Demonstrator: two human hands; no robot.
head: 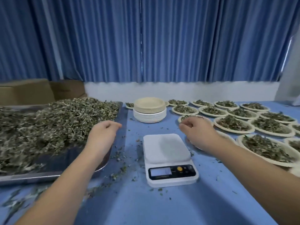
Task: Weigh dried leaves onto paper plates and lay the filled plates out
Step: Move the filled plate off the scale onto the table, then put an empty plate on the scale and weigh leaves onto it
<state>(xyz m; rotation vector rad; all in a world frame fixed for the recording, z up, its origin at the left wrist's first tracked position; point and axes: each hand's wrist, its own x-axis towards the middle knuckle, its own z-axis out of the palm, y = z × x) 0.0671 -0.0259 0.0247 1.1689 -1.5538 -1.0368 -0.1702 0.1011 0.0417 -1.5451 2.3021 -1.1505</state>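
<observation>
Your dried leaves (48,127) heap the metal tray (65,162) at left. The filled plates (233,125) spread right, with the empty plate stack (149,111) behind the bare scale (167,148). Your left hand (103,132) and right hand (198,129) hover loosely curled, holding nothing.

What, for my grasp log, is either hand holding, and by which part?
Left hand: nothing. Right hand: curled over a filled plate; any grip cannot be told.

Even, cool light, soft shadows; motion blur throughout, strongest at left; wide-angle bending at the edges.
</observation>
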